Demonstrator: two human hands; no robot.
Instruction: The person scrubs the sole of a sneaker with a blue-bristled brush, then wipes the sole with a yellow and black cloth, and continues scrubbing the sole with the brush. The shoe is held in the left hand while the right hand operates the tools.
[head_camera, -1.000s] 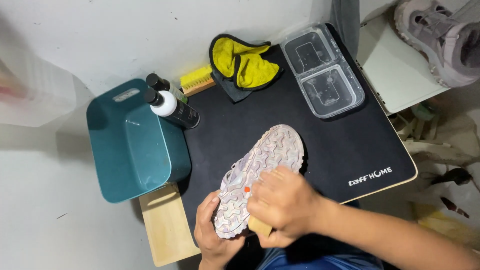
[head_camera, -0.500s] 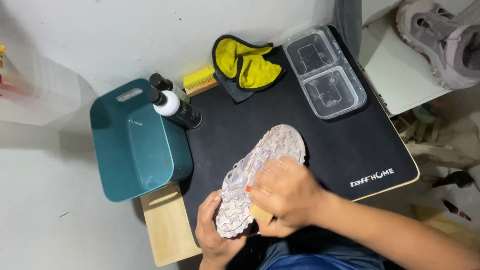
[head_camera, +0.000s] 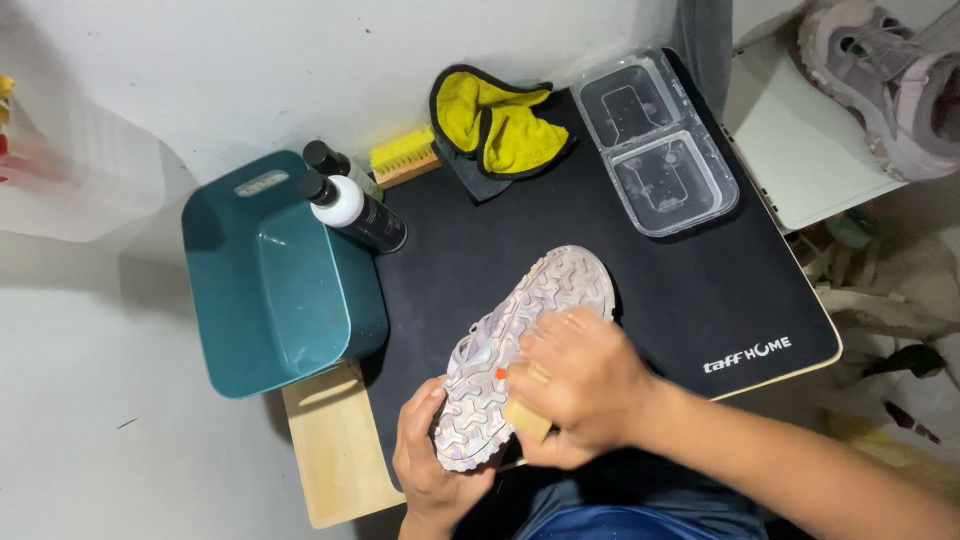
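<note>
We have the pale lilac-and-white trainer (head_camera: 520, 365) turned sole-up at the near edge of the bench (head_camera: 800, 375), on the black rubber mat (head_camera: 600, 250). Our left hand (head_camera: 432, 470) cups its heel, fingers wrapped firmly round it. Our right hand (head_camera: 580, 385) is closed on a small wooden-backed brush (head_camera: 526, 420) pressed to the sole's middle. We judge the scrubbing to be mid-way: the tread looks grubby in places, and the clear two-part plastic tray (head_camera: 655, 140) at the far right corner, the yellow-and-black cloth (head_camera: 500, 125) and the two dark bottles (head_camera: 350, 205) by the teal plastic tub (head_camera: 270, 290) at the left edge lie untouched. A second purple-grey shoe (head_camera: 880, 85) waits off the bench.
</note>
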